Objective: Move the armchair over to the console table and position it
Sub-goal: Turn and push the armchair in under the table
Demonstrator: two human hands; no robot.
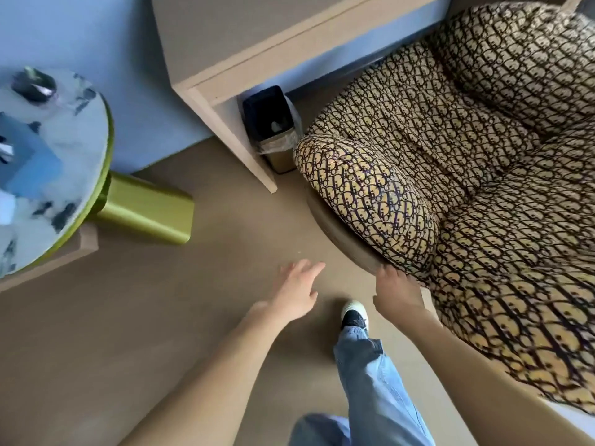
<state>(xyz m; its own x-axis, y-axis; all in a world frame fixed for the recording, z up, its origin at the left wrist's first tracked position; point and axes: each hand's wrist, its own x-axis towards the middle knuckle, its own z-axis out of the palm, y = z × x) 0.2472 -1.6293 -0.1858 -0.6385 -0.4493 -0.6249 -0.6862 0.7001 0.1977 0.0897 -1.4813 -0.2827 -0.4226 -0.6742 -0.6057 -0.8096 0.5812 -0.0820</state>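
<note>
The armchair (476,175), covered in beige fabric with a dark repeating pattern, fills the right side of the view, its seat partly under the light wooden console table (257,49). My right hand (397,289) grips the chair's wooden rim just below the padded armrest. My left hand (297,286) hovers over the floor to the left of the chair, fingers spread, holding nothing.
A black and gold waste bin (270,130) stands under the console table beside its side panel, close to the armrest. A round marble-top side table (51,169) on a shiny green base stands at the left. My shoe (354,313) and jeans leg are below the chair.
</note>
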